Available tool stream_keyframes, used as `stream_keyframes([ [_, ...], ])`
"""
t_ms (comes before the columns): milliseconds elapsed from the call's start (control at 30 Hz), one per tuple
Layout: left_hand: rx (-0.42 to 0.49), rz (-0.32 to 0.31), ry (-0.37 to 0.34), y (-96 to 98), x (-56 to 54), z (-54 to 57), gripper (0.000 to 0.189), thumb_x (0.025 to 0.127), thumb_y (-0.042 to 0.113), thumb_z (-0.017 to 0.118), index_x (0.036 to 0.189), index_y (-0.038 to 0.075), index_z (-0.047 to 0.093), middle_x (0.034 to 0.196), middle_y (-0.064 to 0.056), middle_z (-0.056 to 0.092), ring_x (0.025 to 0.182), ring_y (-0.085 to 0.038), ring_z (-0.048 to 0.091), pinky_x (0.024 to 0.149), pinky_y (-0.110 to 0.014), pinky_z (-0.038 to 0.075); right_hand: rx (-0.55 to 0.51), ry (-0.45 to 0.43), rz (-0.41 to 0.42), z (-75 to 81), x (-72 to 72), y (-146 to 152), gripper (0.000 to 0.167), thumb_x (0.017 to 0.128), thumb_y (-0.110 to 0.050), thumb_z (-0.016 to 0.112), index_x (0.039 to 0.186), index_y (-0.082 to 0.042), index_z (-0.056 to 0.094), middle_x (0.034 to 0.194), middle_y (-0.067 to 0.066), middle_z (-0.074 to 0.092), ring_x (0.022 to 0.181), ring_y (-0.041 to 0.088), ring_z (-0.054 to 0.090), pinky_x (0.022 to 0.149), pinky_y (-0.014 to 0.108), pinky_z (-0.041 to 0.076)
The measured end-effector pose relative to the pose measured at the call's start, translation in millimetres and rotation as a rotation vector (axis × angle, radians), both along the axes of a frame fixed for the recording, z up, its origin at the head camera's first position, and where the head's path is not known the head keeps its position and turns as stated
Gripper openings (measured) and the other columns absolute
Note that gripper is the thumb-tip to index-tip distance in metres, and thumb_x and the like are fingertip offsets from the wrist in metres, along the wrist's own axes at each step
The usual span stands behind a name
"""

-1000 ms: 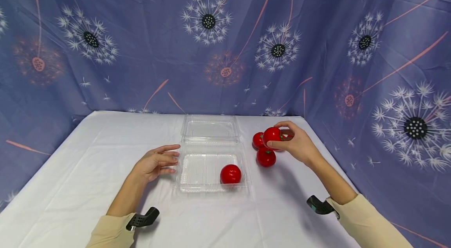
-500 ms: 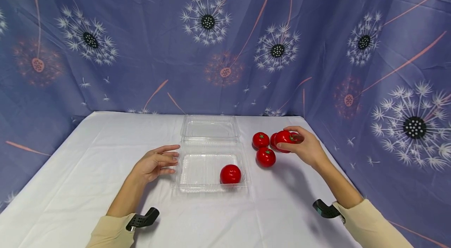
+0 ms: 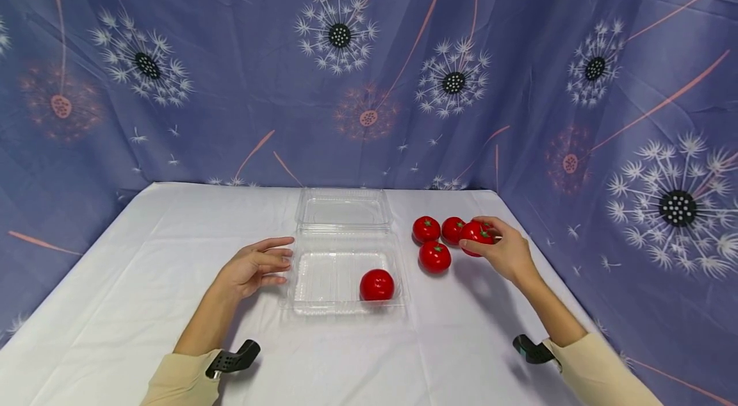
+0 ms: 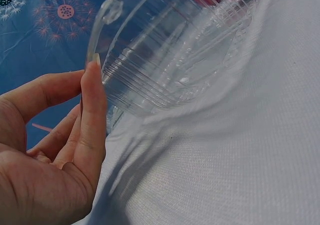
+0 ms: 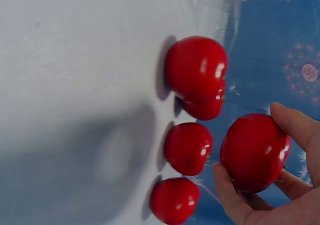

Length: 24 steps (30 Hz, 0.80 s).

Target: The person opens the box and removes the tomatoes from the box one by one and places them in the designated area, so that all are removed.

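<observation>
My right hand (image 3: 506, 251) holds a red tomato (image 3: 477, 239) at the right of the table. In the right wrist view, thumb and fingers curl round that tomato (image 5: 255, 152), apart from the others on the cloth. Left of it in the head view sit more tomatoes, one at the back (image 3: 426, 230), one beside it (image 3: 453, 230) and one in front (image 3: 435, 257). A clear plastic container (image 3: 296, 284) lies with its lid folded back, one tomato (image 3: 377, 285) inside at right. My left hand (image 3: 252, 269) pinches the container's left rim (image 4: 95, 50) between fingertips.
A white cloth (image 3: 132, 291) covers the table. Behind and to the right hangs a blue curtain (image 3: 248, 73) with dandelion prints. The clear lid (image 3: 344, 209) lies flat toward the back. In the right wrist view, another tomato (image 5: 175, 201) sits near the lower edge.
My right hand has moved to the right and slightly toward me with the tomato, uncovering the tomatoes behind it. My left hand and the container have stayed in place.
</observation>
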State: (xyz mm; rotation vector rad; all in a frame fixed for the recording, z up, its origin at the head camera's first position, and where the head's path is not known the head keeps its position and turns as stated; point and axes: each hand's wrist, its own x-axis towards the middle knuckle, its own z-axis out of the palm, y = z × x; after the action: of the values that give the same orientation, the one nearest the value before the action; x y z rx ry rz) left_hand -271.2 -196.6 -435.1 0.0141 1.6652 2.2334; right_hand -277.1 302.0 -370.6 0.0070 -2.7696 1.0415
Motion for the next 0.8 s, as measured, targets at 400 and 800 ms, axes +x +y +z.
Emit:
stream_keyframes([
  [400, -0.002, 0.001, 0.005, -0.4, 0.6, 0.4, 0.053, 0.089, -0.006, 0.065, 0.139, 0.008, 0.059, 0.113, -0.004, 0.068, 0.084, -0.013, 0.071, 0.068, -0.029, 0.063, 0.013, -0.009, -0.059, -21.1, -6.6, 5, 0.072, 0.082, -0.048, 0.082, 0.139, -0.011, 0.058, 0.131, 0.022, 0.064, 0.117, 0.039, 0.061, 0.078, 0.033, 0.057],
  [800, -0.005, 0.003, 0.005, -0.2, 1.4, 1.6, 0.053, 0.089, -0.006, 0.065, 0.139, 0.009, 0.06, 0.112, -0.002, 0.069, 0.085, -0.013, 0.071, 0.067, -0.028, 0.063, 0.043, -0.025, -0.063, -37.4, -11.3, 4, 0.068, 0.083, -0.041, 0.083, 0.139, -0.011, 0.06, 0.13, 0.022, 0.065, 0.116, 0.039, 0.059, 0.088, 0.048, 0.053],
])
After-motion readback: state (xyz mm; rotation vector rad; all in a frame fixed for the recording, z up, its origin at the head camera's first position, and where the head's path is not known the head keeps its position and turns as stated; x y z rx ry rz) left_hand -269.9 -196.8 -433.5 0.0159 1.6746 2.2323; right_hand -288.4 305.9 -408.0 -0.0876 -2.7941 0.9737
